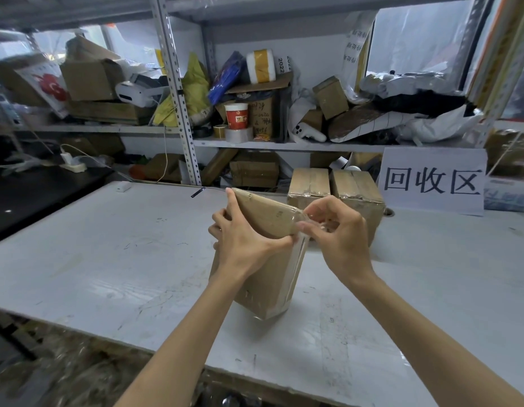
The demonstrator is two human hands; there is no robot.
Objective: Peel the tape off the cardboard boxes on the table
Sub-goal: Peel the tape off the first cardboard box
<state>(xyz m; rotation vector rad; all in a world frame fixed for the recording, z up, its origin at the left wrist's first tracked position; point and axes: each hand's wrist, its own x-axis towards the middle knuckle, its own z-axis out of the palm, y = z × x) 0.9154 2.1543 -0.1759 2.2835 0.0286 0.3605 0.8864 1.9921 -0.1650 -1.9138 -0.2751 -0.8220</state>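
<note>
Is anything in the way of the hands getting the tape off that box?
Nothing visible is. The right hand pinches the clear tape at the top corner of the box, and the left hand grips the box.

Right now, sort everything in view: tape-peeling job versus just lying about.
Job: held cardboard box, clear tape, left hand, right hand, left rear taped box, right rear taped box.
Lying about: paper cup, tape roll, white sign, power strip.
</note>
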